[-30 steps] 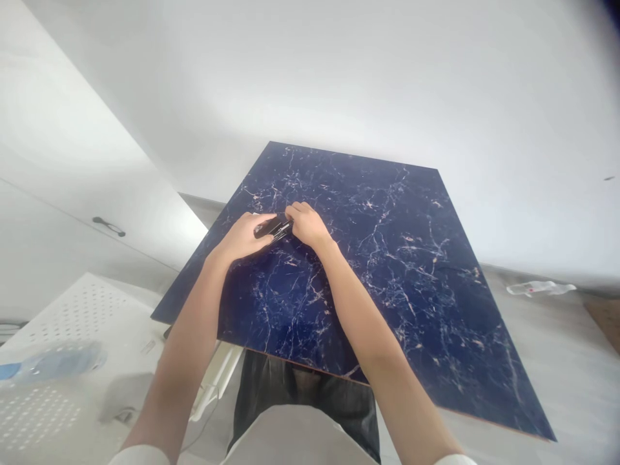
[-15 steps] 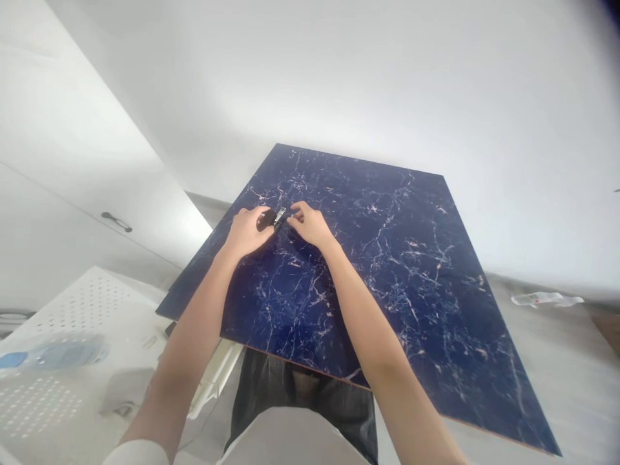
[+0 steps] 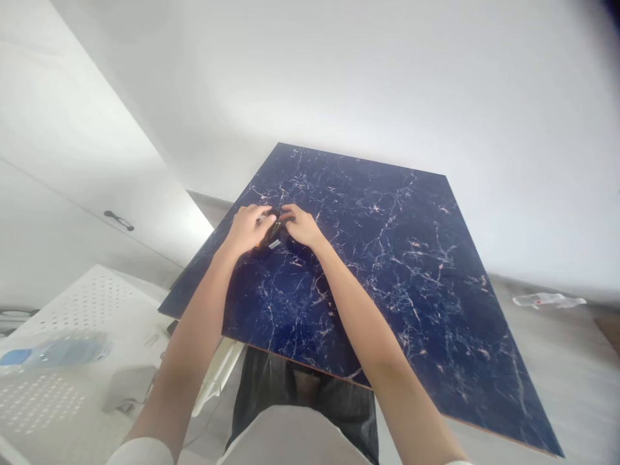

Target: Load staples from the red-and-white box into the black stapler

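Observation:
A small black object [image 3: 276, 228] with a shiny metallic strip and a bit of orange at its lower end is in my left hand [image 3: 248, 227]. My left fingers and thumb are closed around its left side, and they hide much of it; its exact kind I cannot make out. My right hand [image 3: 301, 227] is at the object's right edge, thumb and fingers curved and slightly apart. Whether its fingertips touch the object is unclear. Both hands are over the left part of a dark blue marble-patterned tabletop [image 3: 387, 271].
To the left, a white perforated surface [image 3: 97, 297] carries a clear plastic bottle [image 3: 72, 349] with a blue cap and a greyish item [image 3: 128, 387]. A white cabinet [image 3: 58, 142] stands beyond it. A crumpled clear wrapper [image 3: 547, 300] lies on the floor at right.
The black object has turned in my left hand, so its orange bit and lower end now show. My right hand has moved slightly left, closer to it.

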Demonstrator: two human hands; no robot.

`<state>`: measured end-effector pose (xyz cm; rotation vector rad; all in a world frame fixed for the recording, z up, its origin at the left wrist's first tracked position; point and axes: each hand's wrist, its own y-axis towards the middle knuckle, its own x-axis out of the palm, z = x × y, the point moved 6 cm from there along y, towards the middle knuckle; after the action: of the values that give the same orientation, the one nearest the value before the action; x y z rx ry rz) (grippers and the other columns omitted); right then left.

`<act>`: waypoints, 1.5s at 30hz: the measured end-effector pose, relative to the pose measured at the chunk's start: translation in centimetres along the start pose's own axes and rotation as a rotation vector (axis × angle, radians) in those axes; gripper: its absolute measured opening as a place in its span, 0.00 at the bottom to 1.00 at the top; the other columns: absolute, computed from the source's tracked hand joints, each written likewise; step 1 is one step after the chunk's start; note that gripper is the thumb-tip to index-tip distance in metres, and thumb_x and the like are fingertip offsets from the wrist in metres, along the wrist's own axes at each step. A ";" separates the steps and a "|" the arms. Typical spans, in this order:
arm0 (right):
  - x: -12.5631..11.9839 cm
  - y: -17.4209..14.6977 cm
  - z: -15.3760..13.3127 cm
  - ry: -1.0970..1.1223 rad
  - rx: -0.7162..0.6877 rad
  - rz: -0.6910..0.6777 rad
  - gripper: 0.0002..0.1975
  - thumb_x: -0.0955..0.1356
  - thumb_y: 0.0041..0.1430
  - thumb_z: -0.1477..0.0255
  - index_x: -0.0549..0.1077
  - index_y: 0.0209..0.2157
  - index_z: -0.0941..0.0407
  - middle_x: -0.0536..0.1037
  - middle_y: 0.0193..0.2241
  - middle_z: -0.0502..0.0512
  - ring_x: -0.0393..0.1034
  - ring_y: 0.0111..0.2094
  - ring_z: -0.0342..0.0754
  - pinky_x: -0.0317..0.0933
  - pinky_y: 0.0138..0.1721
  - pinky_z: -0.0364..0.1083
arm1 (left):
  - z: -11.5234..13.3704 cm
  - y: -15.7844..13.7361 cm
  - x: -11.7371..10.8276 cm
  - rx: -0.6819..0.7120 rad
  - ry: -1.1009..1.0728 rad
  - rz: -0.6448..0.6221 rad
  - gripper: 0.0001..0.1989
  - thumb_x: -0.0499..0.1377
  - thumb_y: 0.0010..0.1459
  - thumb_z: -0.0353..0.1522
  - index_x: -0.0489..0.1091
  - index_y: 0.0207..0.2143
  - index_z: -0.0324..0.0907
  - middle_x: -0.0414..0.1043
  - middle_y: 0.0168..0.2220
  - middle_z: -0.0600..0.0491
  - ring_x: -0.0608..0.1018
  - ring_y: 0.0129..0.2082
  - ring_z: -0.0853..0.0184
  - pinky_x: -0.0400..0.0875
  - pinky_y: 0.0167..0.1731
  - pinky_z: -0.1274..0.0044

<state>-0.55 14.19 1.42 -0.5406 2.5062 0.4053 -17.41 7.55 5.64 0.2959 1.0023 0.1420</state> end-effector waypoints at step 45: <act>-10.7 -21.0 2.4 -0.431 -0.146 0.055 0.24 0.65 0.69 0.70 0.70 0.64 0.53 0.77 0.58 0.63 0.71 0.60 0.63 0.65 0.63 0.65 | 15.1 -4.2 9.9 0.486 0.083 -0.175 0.14 0.56 0.72 0.37 0.78 0.52 0.45 0.76 0.56 0.45 0.72 0.59 0.51 0.64 0.62 0.55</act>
<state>18.35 -0.09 1.86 -0.3902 2.0906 0.6546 0.62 3.36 3.91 0.6467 1.1336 -0.2549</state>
